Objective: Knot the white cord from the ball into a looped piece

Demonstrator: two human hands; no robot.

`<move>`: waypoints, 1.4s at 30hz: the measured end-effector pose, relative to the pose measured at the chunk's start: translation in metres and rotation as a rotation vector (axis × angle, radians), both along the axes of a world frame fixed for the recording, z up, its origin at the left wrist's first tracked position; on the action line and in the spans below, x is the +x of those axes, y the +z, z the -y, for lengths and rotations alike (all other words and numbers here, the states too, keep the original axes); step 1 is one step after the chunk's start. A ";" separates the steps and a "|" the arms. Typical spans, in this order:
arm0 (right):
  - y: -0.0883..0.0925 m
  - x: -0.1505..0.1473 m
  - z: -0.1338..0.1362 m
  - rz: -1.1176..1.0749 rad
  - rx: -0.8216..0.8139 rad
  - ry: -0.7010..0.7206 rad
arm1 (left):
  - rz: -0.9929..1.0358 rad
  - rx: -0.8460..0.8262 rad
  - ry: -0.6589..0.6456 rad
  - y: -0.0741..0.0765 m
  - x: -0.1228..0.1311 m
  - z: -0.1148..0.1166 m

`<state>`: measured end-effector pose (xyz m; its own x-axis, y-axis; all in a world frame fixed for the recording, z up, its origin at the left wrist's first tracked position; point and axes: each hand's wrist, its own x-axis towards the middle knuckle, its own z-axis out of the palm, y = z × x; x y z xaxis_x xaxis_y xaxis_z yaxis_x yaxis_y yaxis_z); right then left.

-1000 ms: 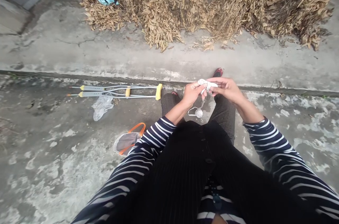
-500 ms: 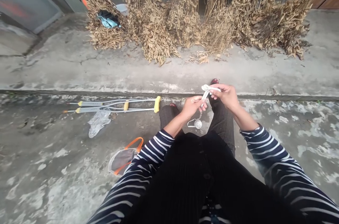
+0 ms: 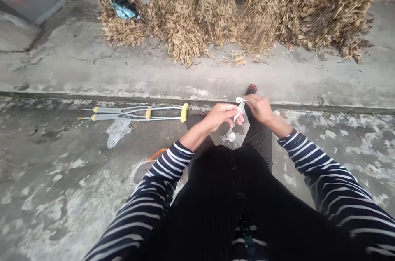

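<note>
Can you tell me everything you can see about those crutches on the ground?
There are two crutches lying flat side by side on the rough concrete ground. Their frames look like pale metal tubes, with grey lower shafts and small yellow collars. One yellow padded top and one yellow grip show clearly at the right-hand end and middle; the other crutch's are hard to see. Small orange tips point left. A crumpled clear plastic bag lies against them.

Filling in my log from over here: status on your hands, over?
Left hand and right hand pinching white strip. Silver ball dangling below. Crutches lying left.
</note>
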<state>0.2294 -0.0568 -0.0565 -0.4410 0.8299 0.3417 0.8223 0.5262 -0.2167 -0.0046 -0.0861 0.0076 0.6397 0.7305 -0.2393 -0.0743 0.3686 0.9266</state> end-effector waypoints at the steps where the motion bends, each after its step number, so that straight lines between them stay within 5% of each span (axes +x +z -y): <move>1: -0.005 -0.003 0.005 0.021 -0.009 0.028 | -0.011 0.010 -0.014 0.005 -0.001 -0.005; 5: -0.010 -0.012 0.023 -0.006 -0.022 0.126 | -0.076 0.055 -0.016 0.015 -0.004 -0.037; 10: 0.003 -0.018 0.044 -0.299 -0.034 0.135 | -0.247 0.132 -0.016 0.016 -0.011 -0.086; 17: 0.027 -0.033 0.055 -0.611 -0.171 0.127 | -0.512 0.249 -0.180 -0.013 0.004 -0.134; 20: 0.029 -0.038 0.051 -0.847 -0.314 0.009 | -0.506 0.391 -0.035 -0.029 0.012 -0.127; 23: 0.030 -0.038 0.042 -1.098 -0.506 -0.108 | -0.295 0.362 0.138 -0.039 0.014 -0.098; 28: 0.040 -0.035 0.029 -1.281 -0.647 -0.169 | 0.050 0.162 0.108 -0.056 0.012 -0.045; 33: 0.049 -0.034 0.024 -1.274 -0.806 -0.167 | 0.111 0.072 0.104 -0.066 0.013 -0.031; 42: 0.044 -0.027 0.018 -1.245 -0.656 -0.189 | -0.068 0.219 0.094 -0.054 0.025 -0.023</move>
<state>0.2027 -0.0748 -0.0128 -0.0083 0.9989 -0.0457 -0.0384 -0.0459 -0.9982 0.0199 -0.0636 -0.0464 0.5545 0.8251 -0.1089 -0.0338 0.1531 0.9876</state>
